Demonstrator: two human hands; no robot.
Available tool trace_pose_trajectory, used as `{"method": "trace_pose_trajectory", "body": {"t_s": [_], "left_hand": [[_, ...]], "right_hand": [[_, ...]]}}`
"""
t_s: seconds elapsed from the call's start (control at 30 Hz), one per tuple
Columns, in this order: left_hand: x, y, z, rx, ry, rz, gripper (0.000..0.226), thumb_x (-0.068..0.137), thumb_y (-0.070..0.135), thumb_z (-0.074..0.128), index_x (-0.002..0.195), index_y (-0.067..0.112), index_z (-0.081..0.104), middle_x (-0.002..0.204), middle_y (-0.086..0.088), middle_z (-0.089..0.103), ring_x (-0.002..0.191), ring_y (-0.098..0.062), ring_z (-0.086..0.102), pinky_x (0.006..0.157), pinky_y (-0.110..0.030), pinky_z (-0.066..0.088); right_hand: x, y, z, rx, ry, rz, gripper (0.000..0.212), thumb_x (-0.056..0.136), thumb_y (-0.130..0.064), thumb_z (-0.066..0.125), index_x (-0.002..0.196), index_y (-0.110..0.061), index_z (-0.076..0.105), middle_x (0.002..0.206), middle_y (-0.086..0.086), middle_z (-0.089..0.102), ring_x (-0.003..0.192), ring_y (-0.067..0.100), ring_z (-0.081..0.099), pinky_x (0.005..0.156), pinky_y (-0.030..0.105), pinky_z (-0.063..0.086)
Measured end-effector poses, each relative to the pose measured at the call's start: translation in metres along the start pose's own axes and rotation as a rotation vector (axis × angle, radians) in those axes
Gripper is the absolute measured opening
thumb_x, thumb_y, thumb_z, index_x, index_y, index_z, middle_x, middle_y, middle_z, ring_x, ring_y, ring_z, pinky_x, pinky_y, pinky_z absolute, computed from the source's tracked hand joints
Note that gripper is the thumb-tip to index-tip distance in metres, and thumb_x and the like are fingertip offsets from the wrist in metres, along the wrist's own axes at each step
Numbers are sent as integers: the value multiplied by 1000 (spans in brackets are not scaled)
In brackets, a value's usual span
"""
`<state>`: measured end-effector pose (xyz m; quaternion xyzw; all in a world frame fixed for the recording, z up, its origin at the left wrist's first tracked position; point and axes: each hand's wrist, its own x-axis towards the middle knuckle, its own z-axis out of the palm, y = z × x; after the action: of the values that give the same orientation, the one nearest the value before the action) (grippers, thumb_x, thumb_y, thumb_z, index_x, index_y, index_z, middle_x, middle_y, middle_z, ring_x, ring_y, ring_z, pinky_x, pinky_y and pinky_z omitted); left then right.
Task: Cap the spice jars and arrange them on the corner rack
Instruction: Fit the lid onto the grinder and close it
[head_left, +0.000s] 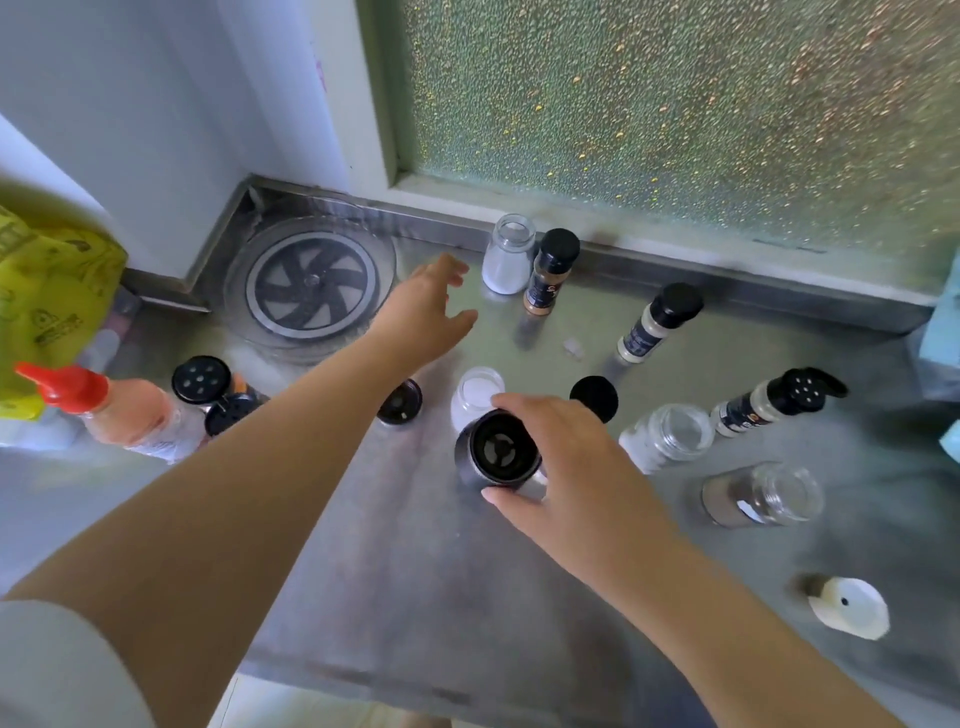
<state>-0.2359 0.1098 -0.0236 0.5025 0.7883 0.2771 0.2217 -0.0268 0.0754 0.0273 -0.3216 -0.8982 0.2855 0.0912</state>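
A round rack (311, 283) is sitting in the counter's far-left corner. The left hand (426, 306) is reaching beside it, fingers spread wide and holding nothing, near an uncapped jar (508, 254). The right hand (558, 457) is gripping a black cap (497, 451) just beside another open jar (475, 397). More jars are standing further right.

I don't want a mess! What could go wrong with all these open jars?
1. The left hand reaches, fingers spread, toward the uncapped jar of white powder; a bump could tip it into the brown spice jar right beside it.
2. The right hand holds a black cap right over another open jar, which a careless nudge might spill.
3. Two clear jars seem tilted and uncapped, so they might roll or spill.
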Motion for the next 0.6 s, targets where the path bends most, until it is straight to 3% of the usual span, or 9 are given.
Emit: {"method": "trace_pose_trajectory", "body": {"t_s": [0.13,0.27,0.5,0.6], "left_hand": [[37,0,9,2,-24,-25,62,79,19,65,131,11,34,134,-10,47,119,-27,47,95,-32,37],[69,1,22,-57,-15,-111,81,73,24,73,137,10,25,142,-10,37,130,-26,36,107,-34,29],[95,-1,47,-177,-12,-114,74,68,22,77,129,14,37,131,-9,50,119,-27,47,93,-29,35],[98,3,51,-222,43,-150,62,71,21,75,124,14,43,123,-9,57,114,-26,50,84,-25,34]], "right_hand": [[33,-2,-44,-1,93,72,65,68,-26,78,126,-25,51,116,-6,61,108,14,50,83,0,22],[59,9,-60,-8,139,102,67,69,-24,76,130,-27,48,120,-6,59,113,17,50,81,9,24],[65,26,-52,23,150,134,63,70,-23,76,127,-28,50,116,-7,61,109,17,52,89,19,34],[59,32,-49,29,162,137,64,68,-21,78,126,-26,51,113,-5,61,106,19,54,85,15,32]]}}
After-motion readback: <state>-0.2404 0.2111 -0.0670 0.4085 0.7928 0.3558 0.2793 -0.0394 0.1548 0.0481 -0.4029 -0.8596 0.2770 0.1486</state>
